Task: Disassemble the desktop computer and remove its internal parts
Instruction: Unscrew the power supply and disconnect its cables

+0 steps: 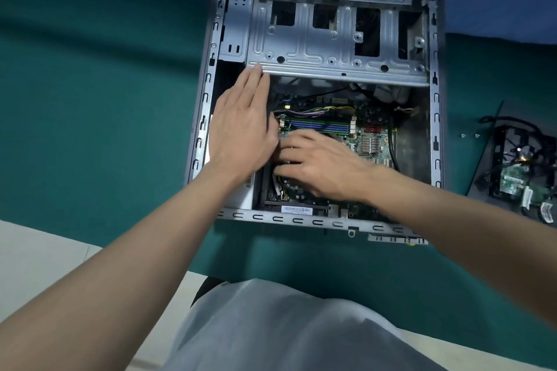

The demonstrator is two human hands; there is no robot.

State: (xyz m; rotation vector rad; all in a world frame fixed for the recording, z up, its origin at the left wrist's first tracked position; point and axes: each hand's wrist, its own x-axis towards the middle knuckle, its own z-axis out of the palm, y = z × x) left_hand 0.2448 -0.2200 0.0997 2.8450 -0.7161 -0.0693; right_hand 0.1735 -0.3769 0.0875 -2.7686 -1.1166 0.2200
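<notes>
Loose parts (521, 178) right of case (435, 117), drive cage (319, 48) overhanging motherboard (370, 141)

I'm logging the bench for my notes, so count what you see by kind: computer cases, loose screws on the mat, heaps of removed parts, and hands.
Computer case: 1
Loose screws: 2
Heap of removed parts: 1
Hands: 2, left hand and right hand
Total: 6

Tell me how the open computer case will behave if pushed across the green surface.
Probably stiff: the computer case is a sheet-metal frame. Lying flat and wide, it should slide, not tip. Likely fairly heavy, with the motherboard inside.
</notes>
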